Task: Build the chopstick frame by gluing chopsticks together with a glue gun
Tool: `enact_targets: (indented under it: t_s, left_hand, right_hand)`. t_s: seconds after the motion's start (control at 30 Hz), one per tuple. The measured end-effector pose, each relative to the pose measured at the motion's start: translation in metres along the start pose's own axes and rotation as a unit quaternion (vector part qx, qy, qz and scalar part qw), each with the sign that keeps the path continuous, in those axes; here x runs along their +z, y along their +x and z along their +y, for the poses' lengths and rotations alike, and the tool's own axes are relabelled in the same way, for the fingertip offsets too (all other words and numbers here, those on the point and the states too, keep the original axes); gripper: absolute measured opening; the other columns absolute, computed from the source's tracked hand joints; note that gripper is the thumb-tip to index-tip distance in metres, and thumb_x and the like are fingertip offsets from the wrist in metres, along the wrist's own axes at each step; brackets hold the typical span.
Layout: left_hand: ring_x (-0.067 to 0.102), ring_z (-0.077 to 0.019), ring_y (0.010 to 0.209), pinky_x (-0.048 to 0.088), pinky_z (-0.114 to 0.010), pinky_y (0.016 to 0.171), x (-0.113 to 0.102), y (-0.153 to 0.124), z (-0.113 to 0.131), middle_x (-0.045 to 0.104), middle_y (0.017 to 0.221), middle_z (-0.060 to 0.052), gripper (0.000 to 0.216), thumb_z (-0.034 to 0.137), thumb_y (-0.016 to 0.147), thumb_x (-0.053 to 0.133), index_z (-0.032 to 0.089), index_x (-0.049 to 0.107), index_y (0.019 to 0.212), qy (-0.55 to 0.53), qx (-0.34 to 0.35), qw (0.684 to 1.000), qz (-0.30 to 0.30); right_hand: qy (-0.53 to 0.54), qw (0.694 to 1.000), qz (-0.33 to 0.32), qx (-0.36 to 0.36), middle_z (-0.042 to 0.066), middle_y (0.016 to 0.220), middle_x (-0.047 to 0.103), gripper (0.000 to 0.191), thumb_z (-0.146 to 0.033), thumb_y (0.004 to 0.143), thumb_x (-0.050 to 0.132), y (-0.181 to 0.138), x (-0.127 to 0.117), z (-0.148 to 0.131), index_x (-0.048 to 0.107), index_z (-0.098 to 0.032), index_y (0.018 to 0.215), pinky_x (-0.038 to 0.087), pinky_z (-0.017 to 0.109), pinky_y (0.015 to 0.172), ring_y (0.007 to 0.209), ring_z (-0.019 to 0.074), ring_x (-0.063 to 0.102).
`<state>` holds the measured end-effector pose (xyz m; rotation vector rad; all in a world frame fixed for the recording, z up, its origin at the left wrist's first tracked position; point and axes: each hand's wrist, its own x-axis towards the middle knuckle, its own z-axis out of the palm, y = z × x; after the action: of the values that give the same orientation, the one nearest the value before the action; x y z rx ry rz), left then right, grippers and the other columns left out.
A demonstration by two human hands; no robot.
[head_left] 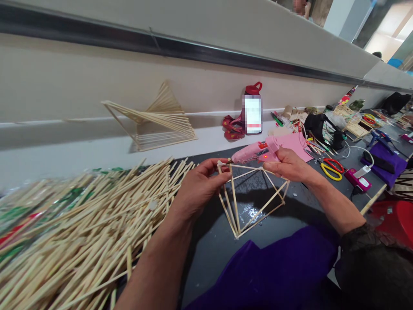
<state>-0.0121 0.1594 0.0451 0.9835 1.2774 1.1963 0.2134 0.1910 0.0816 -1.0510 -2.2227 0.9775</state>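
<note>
A pink hot glue gun [254, 151] with a small red light is gripped in my right hand [288, 165]. Its nozzle points left and meets the upper left corner of a wooden stick frame [258, 218]. That corner is pinched between the thumb and fingers of my left hand [208, 183]. The frame is built of thin pale sticks joined into triangles and stands on the dark table [206, 275]. Whitish glue shows at its joints. Part of the frame behind my right hand is hidden.
Loose sticks [97, 219] heap up at the left. A finished-looking stick model [161, 122] leans by the wall, near a phone [253, 114] propped on a red-capped bottle [254, 88]. Scissors [332, 168], a magenta power socket [358, 180] and purple cloth [274, 271] lie rightward and in front.
</note>
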Motion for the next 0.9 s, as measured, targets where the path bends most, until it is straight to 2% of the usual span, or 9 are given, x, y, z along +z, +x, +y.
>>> enact_targets:
  t_s: [0.3,0.5,0.63,0.8,0.9]
  left_hand:
    - [0.056,-0.0101,0.060,0.039,-0.020,0.051,0.0009,-0.0019,0.0006,0.068,0.073,0.001,0.043,0.027,0.049,0.080,0.016,0.069,0.089,0.005,0.006,1.000,0.001]
    - [0.054,-0.0106,0.058,0.037,-0.021,0.049,0.0018,-0.0018,0.0018,0.068,0.074,0.001,0.044,0.029,0.048,0.081,0.015,0.068,0.088,0.006,0.009,1.000,0.001]
    - [0.056,-0.0108,0.061,0.041,-0.022,0.055,0.0015,-0.0015,0.0008,0.068,0.075,0.001,0.045,0.028,0.047,0.081,0.015,0.068,0.088,0.002,0.002,1.000,0.000]
    - [0.056,-0.0109,0.061,0.040,-0.022,0.054,0.0006,0.0001,-0.0023,0.068,0.078,0.000,0.046,0.029,0.049,0.081,0.015,0.069,0.091,0.008,0.004,1.000,-0.007]
    - [0.056,-0.0110,0.060,0.040,-0.022,0.053,0.0008,0.0000,-0.0013,0.068,0.075,0.001,0.044,0.028,0.048,0.081,0.016,0.068,0.089,0.002,0.005,1.000,-0.002]
  right_hand:
    - [0.037,0.999,-0.008,0.016,-0.005,0.055,0.043,0.028,-0.045,0.084,0.052,-0.0008,0.0012,-0.0005,0.046,-0.019,0.074,0.030,0.024,0.051,0.052,0.0076,0.039]
    - [0.060,0.998,-0.009,0.019,-0.006,0.055,0.044,0.027,-0.044,0.084,0.053,-0.0013,0.0007,0.0024,0.047,-0.019,0.078,0.030,0.024,0.050,0.051,0.0075,0.040]
    - [0.039,0.999,-0.018,0.024,-0.005,0.056,0.046,0.026,-0.043,0.085,0.054,-0.0015,-0.0008,0.0027,0.047,-0.019,0.078,0.031,0.024,0.051,0.053,0.0079,0.042]
    - [0.062,0.998,0.006,0.030,-0.006,0.058,0.046,0.022,-0.039,0.086,0.055,-0.0005,0.0000,0.0020,0.048,-0.018,0.083,0.032,0.023,0.053,0.054,0.0072,0.043]
    - [0.049,0.998,-0.009,0.041,-0.005,0.057,0.048,0.025,-0.041,0.086,0.056,-0.0005,0.0004,0.0037,0.049,-0.018,0.080,0.032,0.023,0.051,0.053,0.0070,0.043]
